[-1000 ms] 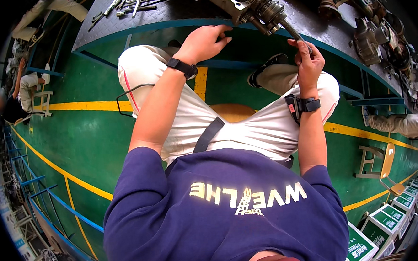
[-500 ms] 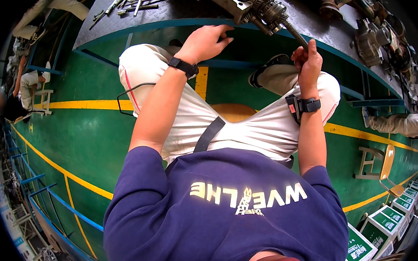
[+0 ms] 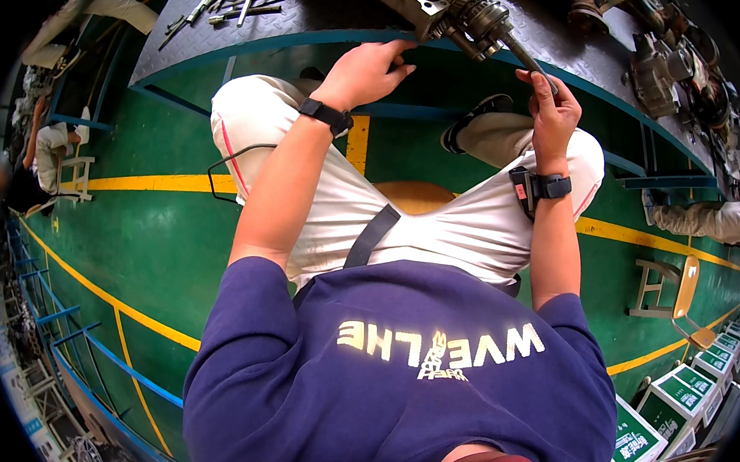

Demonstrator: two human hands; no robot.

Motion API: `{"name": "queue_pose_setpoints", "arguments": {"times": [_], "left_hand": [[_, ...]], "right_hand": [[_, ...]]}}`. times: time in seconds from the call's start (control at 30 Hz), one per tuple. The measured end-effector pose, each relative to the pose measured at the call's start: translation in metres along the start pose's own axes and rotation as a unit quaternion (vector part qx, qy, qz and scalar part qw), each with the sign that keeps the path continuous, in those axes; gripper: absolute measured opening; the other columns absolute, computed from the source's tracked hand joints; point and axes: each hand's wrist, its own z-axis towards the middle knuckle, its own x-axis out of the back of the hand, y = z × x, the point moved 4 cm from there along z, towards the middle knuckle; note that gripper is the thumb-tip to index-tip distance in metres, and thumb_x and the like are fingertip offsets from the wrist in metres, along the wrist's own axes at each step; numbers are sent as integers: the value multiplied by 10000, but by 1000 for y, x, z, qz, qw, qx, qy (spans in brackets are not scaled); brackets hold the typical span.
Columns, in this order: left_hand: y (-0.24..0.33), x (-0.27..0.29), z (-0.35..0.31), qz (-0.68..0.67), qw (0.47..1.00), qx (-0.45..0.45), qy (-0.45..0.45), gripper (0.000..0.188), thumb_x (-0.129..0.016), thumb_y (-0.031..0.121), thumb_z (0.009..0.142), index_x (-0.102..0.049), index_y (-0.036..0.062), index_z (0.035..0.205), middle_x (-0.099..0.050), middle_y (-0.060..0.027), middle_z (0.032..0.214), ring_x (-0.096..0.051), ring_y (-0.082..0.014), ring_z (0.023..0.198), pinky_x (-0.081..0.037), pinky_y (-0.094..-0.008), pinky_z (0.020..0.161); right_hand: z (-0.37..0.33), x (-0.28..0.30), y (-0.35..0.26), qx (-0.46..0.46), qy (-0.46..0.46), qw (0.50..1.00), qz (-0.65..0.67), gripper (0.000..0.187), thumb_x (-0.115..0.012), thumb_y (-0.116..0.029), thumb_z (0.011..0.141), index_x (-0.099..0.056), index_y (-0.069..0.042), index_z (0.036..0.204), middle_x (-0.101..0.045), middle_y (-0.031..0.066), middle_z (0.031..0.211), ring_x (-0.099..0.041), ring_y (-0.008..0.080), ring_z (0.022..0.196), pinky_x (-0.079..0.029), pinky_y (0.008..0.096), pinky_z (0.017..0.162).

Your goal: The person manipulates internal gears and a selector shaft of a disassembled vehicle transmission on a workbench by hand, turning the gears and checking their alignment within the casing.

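Half a second ago your right thumb stood upright beside the long, thin grey metal shaft [image 3: 531, 58], fingers curled; now your bare right hand [image 3: 555, 109] has turned, fingertips reaching across, the shaft's end visible against them near the dark metal table's [image 3: 331, 17] front edge.

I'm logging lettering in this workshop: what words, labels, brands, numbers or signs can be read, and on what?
Dark-blue short-sleeved fabric shirt: large, pale-yellow capital letters across the chest; wording withheld.
White-and-green rectangular boxes: white characters on green panels; wording withheld, smaller print unreadable.
Small reddish rectangular label on the black wrist device: any print too small to read.
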Motion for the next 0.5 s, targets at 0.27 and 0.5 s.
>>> {"name": "queue_pose_setpoints", "arguments": {"times": [0.27,0.5], "left_hand": [[-5,-3,0,-5,1000,1,7,383,-686,257,963,-652,115,1316,-766,-133,1008,-709,-373,964,-574,-442,843],[-7,-5,1,-5,1000,2,6,380,-688,261,963,-660,114,1313,-766,-132,1013,-709,-374,965,-575,-440,847]], "right_hand": [[-4,-2,-9,31,33,999,-23,209,-799,-119,948,-739,27,1085,-775,31,988,-514,-7,639,-349,164,544],[1,6,12,-62,11,998,22,475,-654,-453,1041,-728,-6,899,-691,58,698,-477,55,503,-308,219,464]]}}
